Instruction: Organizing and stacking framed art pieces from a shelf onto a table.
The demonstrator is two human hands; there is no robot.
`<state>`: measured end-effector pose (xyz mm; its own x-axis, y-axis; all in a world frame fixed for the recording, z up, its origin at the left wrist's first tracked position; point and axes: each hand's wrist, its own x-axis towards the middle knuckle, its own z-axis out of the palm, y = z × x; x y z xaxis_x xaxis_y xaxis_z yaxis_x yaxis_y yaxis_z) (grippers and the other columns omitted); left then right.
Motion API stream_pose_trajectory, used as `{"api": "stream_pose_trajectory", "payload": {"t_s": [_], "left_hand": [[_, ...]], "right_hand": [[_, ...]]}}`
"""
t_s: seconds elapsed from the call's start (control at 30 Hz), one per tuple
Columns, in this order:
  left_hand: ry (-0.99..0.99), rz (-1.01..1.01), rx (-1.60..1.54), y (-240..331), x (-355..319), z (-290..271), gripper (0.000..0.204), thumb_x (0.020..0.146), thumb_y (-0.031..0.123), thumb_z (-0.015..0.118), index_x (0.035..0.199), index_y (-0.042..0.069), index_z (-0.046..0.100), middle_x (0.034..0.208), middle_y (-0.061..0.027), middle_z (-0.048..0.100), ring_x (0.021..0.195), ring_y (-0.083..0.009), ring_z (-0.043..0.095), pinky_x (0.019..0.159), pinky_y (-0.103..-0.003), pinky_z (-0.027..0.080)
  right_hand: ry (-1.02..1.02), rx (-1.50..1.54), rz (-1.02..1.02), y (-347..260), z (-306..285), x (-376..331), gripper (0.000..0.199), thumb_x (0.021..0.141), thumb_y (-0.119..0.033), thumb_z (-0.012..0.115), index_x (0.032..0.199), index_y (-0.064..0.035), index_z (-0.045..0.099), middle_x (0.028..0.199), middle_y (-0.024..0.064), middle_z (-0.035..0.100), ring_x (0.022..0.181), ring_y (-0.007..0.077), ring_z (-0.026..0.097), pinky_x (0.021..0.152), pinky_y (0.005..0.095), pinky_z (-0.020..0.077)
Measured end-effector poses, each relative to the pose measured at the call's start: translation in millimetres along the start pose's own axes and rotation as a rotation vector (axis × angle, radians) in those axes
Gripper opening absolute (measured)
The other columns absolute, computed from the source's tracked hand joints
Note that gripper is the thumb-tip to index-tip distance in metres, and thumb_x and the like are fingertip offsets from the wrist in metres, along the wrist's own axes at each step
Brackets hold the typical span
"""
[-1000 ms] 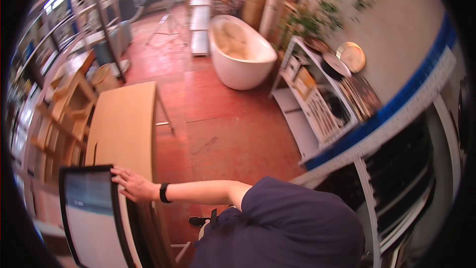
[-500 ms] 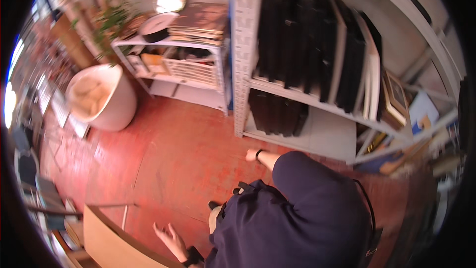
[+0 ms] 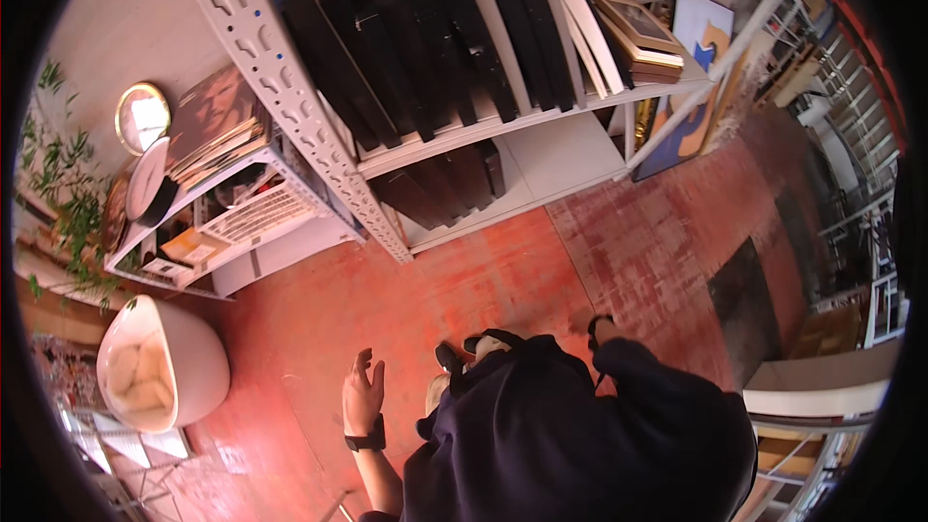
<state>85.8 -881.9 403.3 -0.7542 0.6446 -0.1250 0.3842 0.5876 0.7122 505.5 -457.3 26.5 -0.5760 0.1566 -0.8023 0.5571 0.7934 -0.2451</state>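
My left hand (image 3: 363, 394), a black watch on its wrist, hangs over the red floor with its fingers apart and loosely bent. It holds nothing. My right hand (image 3: 604, 331) is low beside my dark sweater, a black band at its wrist; its fingers are too dark and hidden to make out. Ahead of me stands a white metal shelving unit (image 3: 314, 106). A row of black flat panels (image 3: 416, 48) stands upright on its upper shelf, and several dark panels (image 3: 440, 184) stand on the lower one. Neither hand touches the shelves.
A white tub chair (image 3: 208, 367) with a beige cushion stands at left. Beyond it is a low white rack (image 3: 227, 266) with stacked prints, a round mirror (image 3: 143, 119) and a plant (image 3: 72, 164). Picture frames (image 3: 638, 24) lie at the shelf's right end. More racks (image 3: 875, 280) stand far right.
My view has swung to the right, so the shelving now sits further left. My left hand has come up and forward; my right hand has dropped back toward my side. The brown board at lower left is gone from view.
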Motion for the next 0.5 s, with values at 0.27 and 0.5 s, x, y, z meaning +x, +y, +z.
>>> {"api": "stream_pose_trajectory", "payload": {"t_s": [0.27,0.5], "left_hand": [[-0.463,0.137,-0.042,-15.2,82.6,61.2,0.031,0.088,0.019,0.057,0.111,-0.002,0.056,0.103,-0.0204,0.063,0.093,-0.0302,0.064,0.079,-0.037,0.05],[-0.724,0.189,-0.196,27.4,145.1,161.0,0.029,0.09,0.016,0.056,0.113,-0.002,0.055,0.098,-0.0133,0.065,0.092,-0.02,0.063,0.078,-0.03,0.05]], "right_hand": [[0.074,1.993,0.732,-110.2,135.3,-201.7,0.037,0.094,-0.032,0.038,0.119,-0.0099,0.051,0.12,0.0134,0.059,0.103,0.026,0.06,0.081,0.0419,0.0489],[0.345,2.085,0.756,-174.8,174.2,-225.2,0.031,0.096,-0.026,0.039,0.116,-0.0079,0.053,0.112,0.0136,0.063,0.098,0.0237,0.063,0.083,0.0409,0.0507]]}}
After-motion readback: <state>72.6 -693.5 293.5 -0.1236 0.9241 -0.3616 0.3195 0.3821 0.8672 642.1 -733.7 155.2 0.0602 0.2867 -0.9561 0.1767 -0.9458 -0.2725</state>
